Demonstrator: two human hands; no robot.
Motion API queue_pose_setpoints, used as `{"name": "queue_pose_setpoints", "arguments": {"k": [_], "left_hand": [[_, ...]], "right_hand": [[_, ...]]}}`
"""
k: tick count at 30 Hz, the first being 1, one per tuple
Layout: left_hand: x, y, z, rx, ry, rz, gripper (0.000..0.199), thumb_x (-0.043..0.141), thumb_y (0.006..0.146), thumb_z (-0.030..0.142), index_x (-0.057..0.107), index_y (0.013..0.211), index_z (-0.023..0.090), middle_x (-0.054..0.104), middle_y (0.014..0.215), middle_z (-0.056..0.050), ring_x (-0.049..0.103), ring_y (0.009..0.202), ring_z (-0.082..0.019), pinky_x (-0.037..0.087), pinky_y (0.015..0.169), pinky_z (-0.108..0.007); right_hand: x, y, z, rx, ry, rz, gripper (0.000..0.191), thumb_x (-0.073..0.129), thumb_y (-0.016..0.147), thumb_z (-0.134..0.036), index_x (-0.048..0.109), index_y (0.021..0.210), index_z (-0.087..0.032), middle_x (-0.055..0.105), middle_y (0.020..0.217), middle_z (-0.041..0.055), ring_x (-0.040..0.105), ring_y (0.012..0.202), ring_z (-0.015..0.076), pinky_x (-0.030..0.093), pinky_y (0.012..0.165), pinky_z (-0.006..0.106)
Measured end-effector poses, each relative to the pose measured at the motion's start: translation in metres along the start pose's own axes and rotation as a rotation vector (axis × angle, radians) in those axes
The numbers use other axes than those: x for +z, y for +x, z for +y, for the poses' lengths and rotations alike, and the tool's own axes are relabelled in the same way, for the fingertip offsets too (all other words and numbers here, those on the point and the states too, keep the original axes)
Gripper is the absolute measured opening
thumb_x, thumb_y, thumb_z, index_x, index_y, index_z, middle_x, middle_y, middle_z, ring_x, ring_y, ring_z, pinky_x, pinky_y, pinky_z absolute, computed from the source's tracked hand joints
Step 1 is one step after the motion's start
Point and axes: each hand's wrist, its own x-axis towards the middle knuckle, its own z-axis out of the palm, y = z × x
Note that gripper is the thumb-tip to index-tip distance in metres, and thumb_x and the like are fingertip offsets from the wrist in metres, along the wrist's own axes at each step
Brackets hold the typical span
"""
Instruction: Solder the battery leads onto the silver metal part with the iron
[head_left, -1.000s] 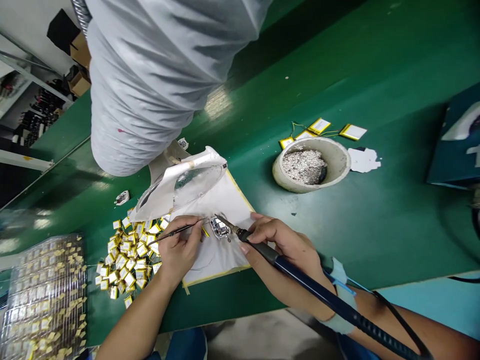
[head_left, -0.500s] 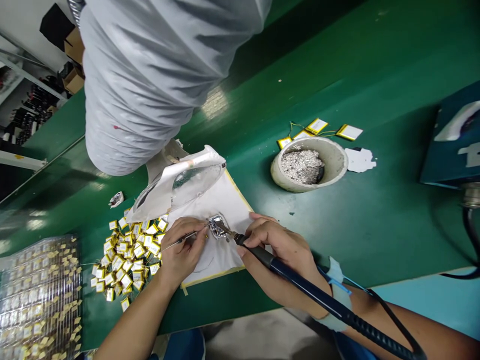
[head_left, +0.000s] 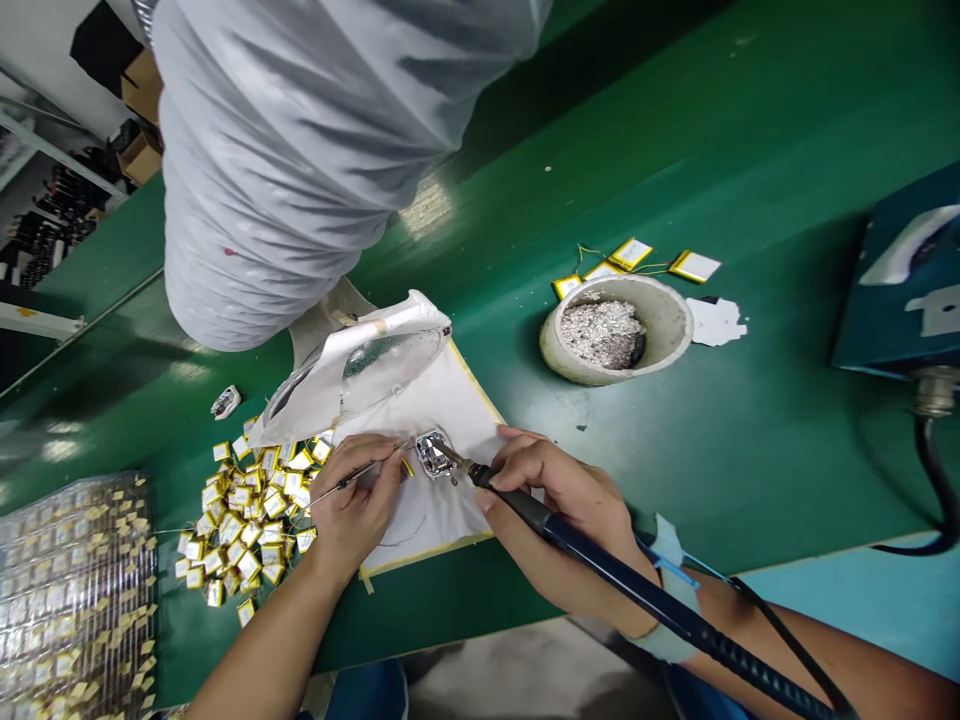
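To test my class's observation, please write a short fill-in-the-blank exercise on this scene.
The right hand grips a ____.
The left hand holds fine ____.
Silvery scraps lie inside a round ____.
Small gold-edged pouch cells lie heaped on the green ____.

Answers: soldering iron; tweezers; bowl; bench.

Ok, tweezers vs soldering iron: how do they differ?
The tweezers are slim and short, held in the left hand; the soldering iron is thicker and longer, with a dark blue handle, held in the right hand. The iron trails a cord; the tweezers have none. Both point at the small metal part on the white sheet.
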Motion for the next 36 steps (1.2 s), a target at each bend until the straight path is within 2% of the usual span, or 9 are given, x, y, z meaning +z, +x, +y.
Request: {"name": "queue_pose_setpoints", "arguments": {"k": [4, 8, 13, 21, 25, 30, 36], "left_hand": [[-0.0021, 0.0022, 0.0012, 0.039, -0.028, -0.084, 0.028, 0.086, 0.106, 0.009, 0.082, 0.125, 0.029, 0.090, 0.108, -0.003, 0.090, 0.101, -0.024, 0.076, 0.089, -0.043], [-0.0030, 0.0045, 0.0027, 0.054, -0.022, -0.155, 0.029, 0.085, 0.106, 0.009, 0.081, 0.125, 0.030, 0.091, 0.106, -0.004, 0.090, 0.100, -0.025, 0.076, 0.089, -0.045], [-0.0022, 0.0044, 0.0015, 0.034, 0.007, -0.161, 0.028, 0.085, 0.106, 0.011, 0.082, 0.125, 0.031, 0.091, 0.108, -0.004, 0.091, 0.101, -0.025, 0.076, 0.090, -0.045], [-0.0003, 0.0038, -0.0001, 0.040, 0.057, -0.137, 0.022, 0.086, 0.105, 0.011, 0.081, 0.120, 0.026, 0.091, 0.108, -0.005, 0.091, 0.099, -0.023, 0.074, 0.089, -0.039], [0.0008, 0.0055, 0.0010, 0.049, 0.071, -0.123, 0.019, 0.085, 0.106, 0.013, 0.082, 0.120, 0.026, 0.092, 0.107, -0.005, 0.091, 0.097, -0.024, 0.076, 0.087, -0.039], [0.0011, 0.0059, 0.0012, 0.037, 0.064, -0.115, 0.018, 0.085, 0.106, 0.014, 0.083, 0.119, 0.026, 0.092, 0.107, -0.004, 0.091, 0.096, -0.023, 0.076, 0.087, -0.039], [0.0014, 0.0049, 0.0000, 0.043, 0.067, -0.124, 0.019, 0.085, 0.108, 0.014, 0.082, 0.121, 0.027, 0.091, 0.108, -0.004, 0.091, 0.099, -0.023, 0.076, 0.087, -0.041]], "right_hand": [[-0.0002, -0.0003, 0.0003, 0.002, -0.001, 0.000, 0.026, 0.082, 0.091, -0.015, 0.066, 0.095, -0.035, 0.075, 0.076, -0.0078, 0.078, 0.062, 0.0222, 0.078, 0.112, 0.056], [0.0000, -0.0003, -0.0007, 0.017, -0.007, 0.006, 0.022, 0.080, 0.091, -0.017, 0.065, 0.093, -0.033, 0.074, 0.075, -0.0099, 0.078, 0.062, 0.0197, 0.078, 0.112, 0.058], [0.0002, -0.0004, -0.0011, 0.005, -0.022, 0.006, 0.021, 0.079, 0.092, -0.016, 0.064, 0.091, -0.032, 0.072, 0.073, -0.0096, 0.079, 0.064, 0.0195, 0.078, 0.111, 0.056], [0.0005, 0.0012, -0.0017, 0.000, -0.029, -0.016, 0.022, 0.080, 0.091, -0.017, 0.066, 0.093, -0.034, 0.073, 0.074, -0.0093, 0.080, 0.065, 0.0203, 0.077, 0.110, 0.051], [0.0007, 0.0034, -0.0003, -0.029, -0.017, -0.022, 0.028, 0.083, 0.087, -0.013, 0.067, 0.093, -0.035, 0.073, 0.073, -0.0086, 0.075, 0.059, 0.0197, 0.076, 0.108, 0.049], [0.0004, 0.0050, 0.0006, -0.083, -0.030, -0.035, 0.033, 0.086, 0.085, -0.011, 0.068, 0.096, -0.035, 0.074, 0.075, -0.0074, 0.076, 0.060, 0.0212, 0.077, 0.103, 0.048], [0.0011, 0.0037, -0.0008, -0.068, -0.069, -0.057, 0.029, 0.082, 0.089, -0.012, 0.067, 0.096, -0.035, 0.073, 0.075, -0.0067, 0.079, 0.067, 0.0223, 0.075, 0.108, 0.047]]}}
